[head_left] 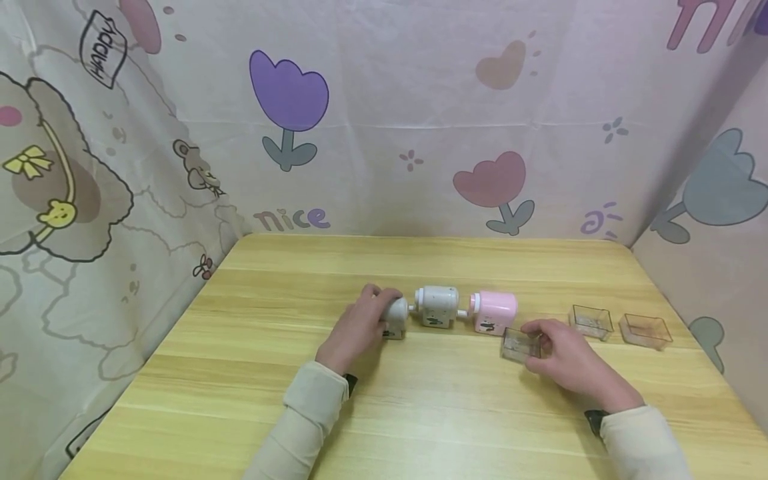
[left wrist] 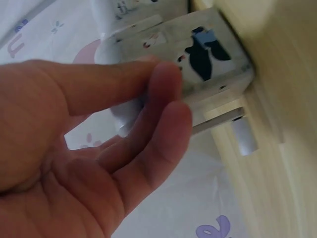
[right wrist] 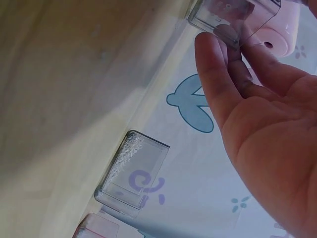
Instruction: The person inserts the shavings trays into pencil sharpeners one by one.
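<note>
A hand-crank pencil sharpener with a pale grey body [head_left: 394, 317] stands leftmost in a row of three. My left hand [head_left: 354, 330] grips it from the left side, partly covering it. The left wrist view shows its printed face and a crank handle [left wrist: 243, 136]. Beside it stand another grey sharpener [head_left: 438, 305] and a pink sharpener [head_left: 495, 311]. My right hand [head_left: 567, 357] pinches a clear shavings drawer [head_left: 517, 345] by its right end, just in front of the pink sharpener. A round hole shows in the pink body [right wrist: 280, 39] in the right wrist view.
Right of my right hand lie a clear drawer [head_left: 591, 322] and a pink-tinted drawer [head_left: 645, 331]. Pale shavings [right wrist: 124, 158] show inside the clear one in the right wrist view. A printed cloth [head_left: 384, 120] hangs behind the wooden table [head_left: 414, 427] and along its sides.
</note>
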`<state>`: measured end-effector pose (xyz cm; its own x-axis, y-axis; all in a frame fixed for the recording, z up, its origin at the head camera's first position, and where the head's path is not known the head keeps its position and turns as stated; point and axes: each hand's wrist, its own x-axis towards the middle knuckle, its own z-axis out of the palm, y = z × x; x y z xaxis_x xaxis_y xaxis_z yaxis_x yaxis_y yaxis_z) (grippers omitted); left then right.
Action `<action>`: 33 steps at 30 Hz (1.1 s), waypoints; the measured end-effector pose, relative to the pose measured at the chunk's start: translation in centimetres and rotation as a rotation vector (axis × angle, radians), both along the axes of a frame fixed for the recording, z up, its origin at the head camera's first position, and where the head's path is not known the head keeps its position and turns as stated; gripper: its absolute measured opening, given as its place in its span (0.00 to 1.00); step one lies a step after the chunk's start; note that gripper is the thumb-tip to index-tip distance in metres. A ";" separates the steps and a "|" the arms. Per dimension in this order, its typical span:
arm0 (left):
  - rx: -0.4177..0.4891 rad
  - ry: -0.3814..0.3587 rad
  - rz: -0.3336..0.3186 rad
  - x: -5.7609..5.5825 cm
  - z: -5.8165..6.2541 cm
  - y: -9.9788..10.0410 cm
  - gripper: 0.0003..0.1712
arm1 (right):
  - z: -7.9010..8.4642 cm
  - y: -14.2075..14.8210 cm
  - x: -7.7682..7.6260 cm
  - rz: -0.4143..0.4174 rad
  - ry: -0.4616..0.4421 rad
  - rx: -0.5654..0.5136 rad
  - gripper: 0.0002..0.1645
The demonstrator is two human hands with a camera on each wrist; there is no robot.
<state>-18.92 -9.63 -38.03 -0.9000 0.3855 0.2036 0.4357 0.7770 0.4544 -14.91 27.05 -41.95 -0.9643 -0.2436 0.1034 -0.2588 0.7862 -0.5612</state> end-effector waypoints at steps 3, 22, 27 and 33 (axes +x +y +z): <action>-0.010 -0.028 -0.023 0.4 0.4 0.1 0.33 | 0.0 -0.1 0.1 0.003 -0.007 -0.004 0.32; -0.069 -0.123 -0.081 1.9 1.7 1.0 0.32 | -0.1 -0.3 0.4 0.040 0.000 -0.002 0.33; -0.093 -0.102 -0.082 2.0 1.7 1.0 0.31 | 0.2 -0.6 0.6 0.056 -0.009 -0.014 0.33; -0.111 -0.097 -0.079 2.1 1.7 1.0 0.32 | 0.4 -1.3 0.8 0.087 -0.019 -0.038 0.33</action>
<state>-16.81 -8.60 -36.33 -0.8792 0.4713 0.0696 0.4558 0.7897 0.4107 -14.07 25.78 -41.54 -0.9415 -0.3230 0.0962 -0.3145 0.7393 -0.5954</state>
